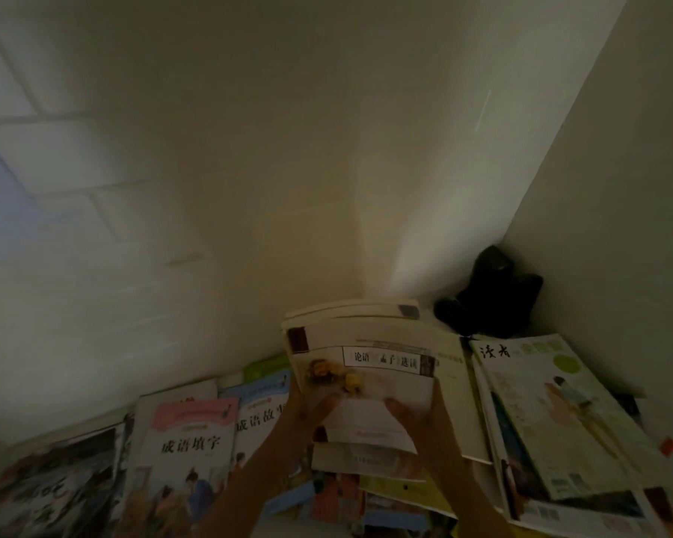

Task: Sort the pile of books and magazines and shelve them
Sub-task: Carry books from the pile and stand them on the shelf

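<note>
As the sorting went on, the left hand point(307, 411) and right hand point(418, 415) together gripped a cream book point(370, 366) above the pile point(350, 495) between them, cover up, seemingly to read its title.

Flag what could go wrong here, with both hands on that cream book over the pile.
1. Both hands, left hand and right hand, grip only the near edge of the cream book; thinner books behind it look loosely held and could slide off.
2. The magazine stack on the right lies skewed and fanned; a nudge may spill it.
3. Lighting is dim, so titles may be misread and mis-sorted.
</note>
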The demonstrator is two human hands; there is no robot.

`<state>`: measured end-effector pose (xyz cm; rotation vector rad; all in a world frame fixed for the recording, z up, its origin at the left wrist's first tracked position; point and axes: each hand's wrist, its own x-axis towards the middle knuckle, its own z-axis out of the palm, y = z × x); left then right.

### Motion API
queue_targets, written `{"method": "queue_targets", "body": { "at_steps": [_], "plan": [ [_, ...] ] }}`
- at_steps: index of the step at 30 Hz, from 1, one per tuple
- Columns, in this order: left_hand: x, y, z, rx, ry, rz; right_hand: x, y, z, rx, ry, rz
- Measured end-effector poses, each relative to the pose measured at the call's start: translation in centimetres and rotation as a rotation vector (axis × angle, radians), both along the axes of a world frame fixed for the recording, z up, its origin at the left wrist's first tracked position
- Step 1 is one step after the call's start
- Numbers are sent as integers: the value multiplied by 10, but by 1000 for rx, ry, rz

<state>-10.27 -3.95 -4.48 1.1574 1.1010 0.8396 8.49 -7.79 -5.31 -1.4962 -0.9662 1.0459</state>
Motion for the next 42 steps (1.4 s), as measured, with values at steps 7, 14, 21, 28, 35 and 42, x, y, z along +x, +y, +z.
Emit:
{"method": "queue_targets", "body": {
  "at_steps": [7,14,21,28,35,42],
  "plan": [
    [-74,-42,29,-7,140,362,-74,-13,28,-47,95,158],
    [-198,-111,85,108,213,653,-202,-38,88,-48,96,315],
    [-317,-191,164,306,274,811,-328,-92,156,173,127,458],
    [-373,-259,239,554,218,887,-384,-139,233,413,190,557],
    [-399,-299,349,896,227,974,-416,-165,355,747,231,680],
    [-449,-292,488,1192,241,917,-464,-157,494,1082,297,690]
  ]
}}
